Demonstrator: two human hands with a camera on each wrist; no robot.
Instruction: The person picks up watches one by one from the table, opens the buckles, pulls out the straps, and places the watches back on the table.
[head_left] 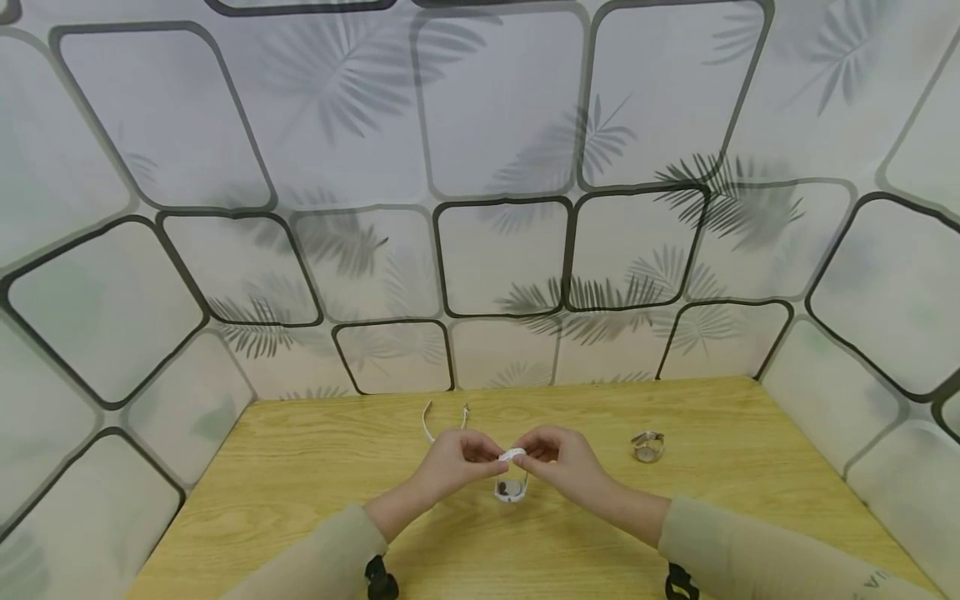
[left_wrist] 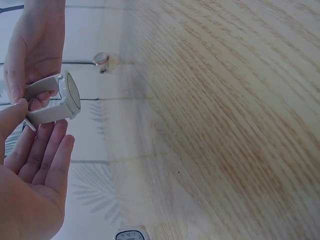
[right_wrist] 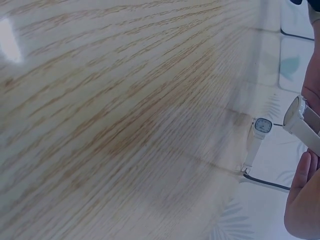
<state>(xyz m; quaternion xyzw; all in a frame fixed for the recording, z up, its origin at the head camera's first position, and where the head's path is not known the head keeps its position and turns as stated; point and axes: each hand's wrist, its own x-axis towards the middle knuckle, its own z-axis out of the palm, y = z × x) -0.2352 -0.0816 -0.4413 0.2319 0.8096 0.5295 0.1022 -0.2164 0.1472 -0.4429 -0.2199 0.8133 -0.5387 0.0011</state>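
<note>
A white wristwatch [head_left: 512,490] hangs dial down between the hands, its strap bent into a loop. At the top of that loop my left hand [head_left: 457,460] pinches the strap from the left. My right hand [head_left: 566,458] pinches the same strap from the right, with the fingertips close together. In the left wrist view the round case of the watch [left_wrist: 70,95] and the strap's buckle end show between both hands. The right wrist view cuts off part of the right hand [right_wrist: 304,205], and the strap ends there are out of sight.
Behind the left hand lies a second white watch [right_wrist: 262,126] with a squarish case, its strap spread open. A metallic watch [head_left: 647,447] rests on the wooden table [head_left: 322,467] to the right. Patterned wall panels [head_left: 502,258] enclose the table's back and sides.
</note>
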